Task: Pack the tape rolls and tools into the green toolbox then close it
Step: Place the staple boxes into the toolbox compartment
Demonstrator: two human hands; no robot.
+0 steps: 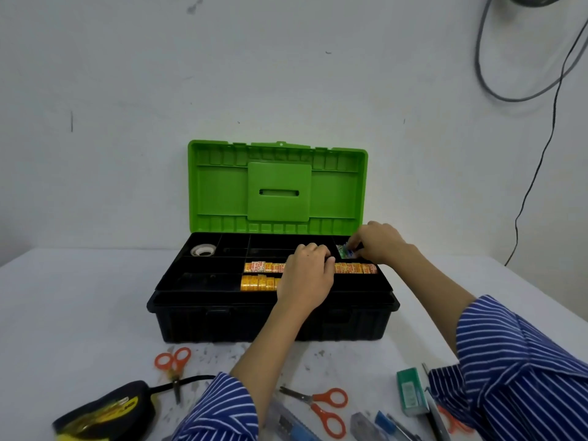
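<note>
The toolbox [273, 323] stands open on the table, its green lid [222, 192] upright against the wall. Its black tray holds rows of orange-yellow tape rolls [259, 267] and a white tape roll [203, 250] in the back left compartment. My left hand [307, 280] rests with curled fingers over the middle of the tape rows; what it holds is hidden. My right hand [378, 241] pinches a small green and blue packet [346, 252] over the back right compartment.
On the table in front of the box lie two orange-handled scissors [173, 366] [324, 409], a black and yellow tape measure [105, 409], a green box [410, 391], utility knives [286, 421] and pens [391, 423]. Cables hang on the wall at right.
</note>
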